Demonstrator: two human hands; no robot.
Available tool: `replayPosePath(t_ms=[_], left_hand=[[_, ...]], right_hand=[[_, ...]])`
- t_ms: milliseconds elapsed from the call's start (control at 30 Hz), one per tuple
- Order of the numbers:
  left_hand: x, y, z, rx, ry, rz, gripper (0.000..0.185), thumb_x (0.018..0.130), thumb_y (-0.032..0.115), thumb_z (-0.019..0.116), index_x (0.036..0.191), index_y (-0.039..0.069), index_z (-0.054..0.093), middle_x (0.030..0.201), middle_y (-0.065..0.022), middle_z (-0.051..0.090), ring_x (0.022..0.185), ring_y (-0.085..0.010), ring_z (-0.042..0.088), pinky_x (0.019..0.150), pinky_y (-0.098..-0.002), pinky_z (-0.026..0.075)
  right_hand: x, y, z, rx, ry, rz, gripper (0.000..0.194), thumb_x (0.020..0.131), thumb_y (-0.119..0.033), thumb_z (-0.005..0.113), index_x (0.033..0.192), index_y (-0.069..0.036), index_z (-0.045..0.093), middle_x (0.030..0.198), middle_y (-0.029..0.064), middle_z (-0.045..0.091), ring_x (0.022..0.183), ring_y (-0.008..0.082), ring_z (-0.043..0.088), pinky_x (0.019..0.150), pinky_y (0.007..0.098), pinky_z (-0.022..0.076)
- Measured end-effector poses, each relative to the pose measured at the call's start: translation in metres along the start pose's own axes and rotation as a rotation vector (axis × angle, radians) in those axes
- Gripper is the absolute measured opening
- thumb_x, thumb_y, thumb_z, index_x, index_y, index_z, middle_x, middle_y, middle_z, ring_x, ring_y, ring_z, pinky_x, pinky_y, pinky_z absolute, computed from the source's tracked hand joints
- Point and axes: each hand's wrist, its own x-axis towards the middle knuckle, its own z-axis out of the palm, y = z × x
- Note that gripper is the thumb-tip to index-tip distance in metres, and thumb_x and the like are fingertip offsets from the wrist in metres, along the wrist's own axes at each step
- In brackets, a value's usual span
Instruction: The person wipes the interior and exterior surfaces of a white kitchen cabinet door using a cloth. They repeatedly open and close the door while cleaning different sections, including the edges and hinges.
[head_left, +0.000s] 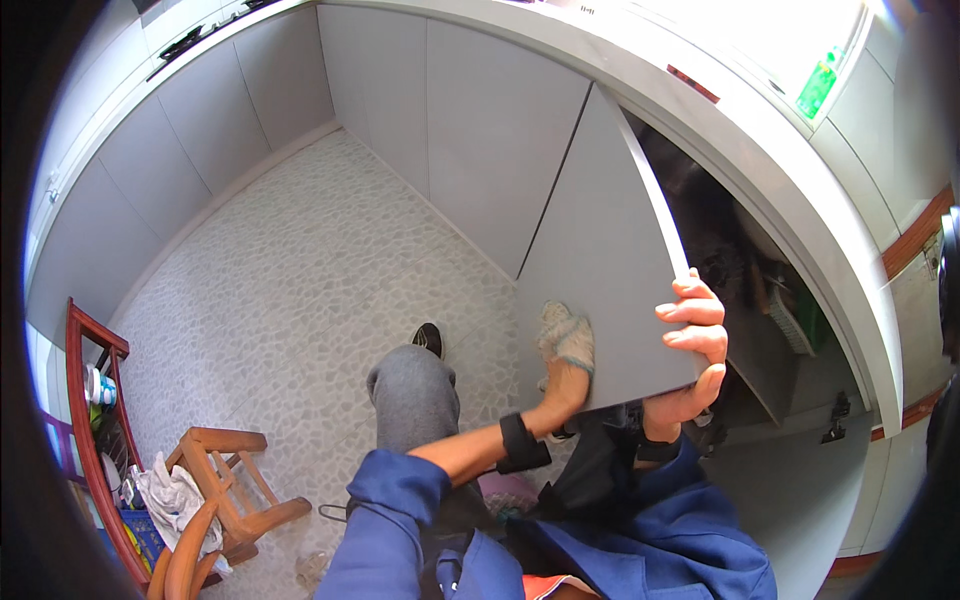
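My left hand presses a crumpled whitish cloth to the outer face of a light grey cabinet door. The cloth covers most of its fingers. My right hand grips the free edge of the same door, with several fingers curled over onto its outer face. This door stands swung outward from the base cabinet. Behind it the dark cabinet interior is partly visible, but its contents are mostly in shadow. A white plastic basket can be made out inside.
Another cabinet door stands ajar at lower right, its black hinge showing. Above runs a white countertop with a green bottle. A wooden chair and a red-brown rack stand at left on the stone-patterned floor.
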Motion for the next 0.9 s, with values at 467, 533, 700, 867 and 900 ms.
replayPosePath(t_ms=[467,533,700,867,900], left_hand=[[0.014,0.128,-0.048,-0.382,-0.272,0.592,0.038,0.085,0.019,0.063,0.119,0.007,0.054,0.119,-0.0104,0.055,0.116,-0.0259,0.05,0.096,-0.0394,0.038],[0.022,0.101,-0.031,-0.243,-0.247,0.601,0.031,0.086,0.018,0.059,0.115,0.007,0.059,0.12,-0.0119,0.057,0.118,-0.0287,0.051,0.1,-0.0425,0.036],[0.053,0.011,0.012,0.043,-0.182,0.472,0.041,0.095,0.021,0.044,0.132,0.005,0.05,0.131,-0.0163,0.052,0.125,-0.0326,0.046,0.11,-0.0416,0.028],[0.072,-0.075,0.04,-0.292,-0.144,-0.161,0.051,0.102,0.031,0.037,0.144,0.003,0.032,0.148,-0.0176,0.035,0.136,-0.0315,0.034,0.117,-0.0369,0.02],[0.071,-0.085,0.047,-0.269,-0.105,-0.179,0.051,0.102,0.031,0.037,0.145,0.003,0.032,0.149,-0.0179,0.032,0.138,-0.0315,0.031,0.117,-0.0371,0.018]], right_hand=[[-0.003,0.004,-0.002,0.037,0.12,-0.001,0.051,0.095,-0.044,0.026,0.082,-0.007,0.058,0.088,0.0157,0.064,0.103,0.0343,0.055,0.102,0.056,0.0335],[-0.005,0.008,-0.009,0.061,0.113,0.01,0.051,0.095,-0.045,0.026,0.081,-0.008,0.058,0.088,0.016,0.064,0.104,0.0349,0.055,0.102,0.0561,0.0336],[-0.007,0.013,-0.025,0.09,0.013,0.028,0.045,0.095,-0.043,0.024,0.086,-0.009,0.052,0.095,0.0133,0.057,0.113,0.0372,0.048,0.106,0.0578,0.0278],[-0.002,0.008,-0.028,0.025,-0.027,0.077,0.047,0.095,-0.046,0.026,0.09,-0.009,0.053,0.1,0.0139,0.058,0.115,0.037,0.047,0.106,0.0575,0.0279],[-0.001,0.006,-0.026,0.008,0.047,0.11,0.049,0.094,-0.05,0.028,0.099,-0.008,0.053,0.109,0.0167,0.055,0.117,0.0358,0.047,0.105,0.0544,0.0305]])
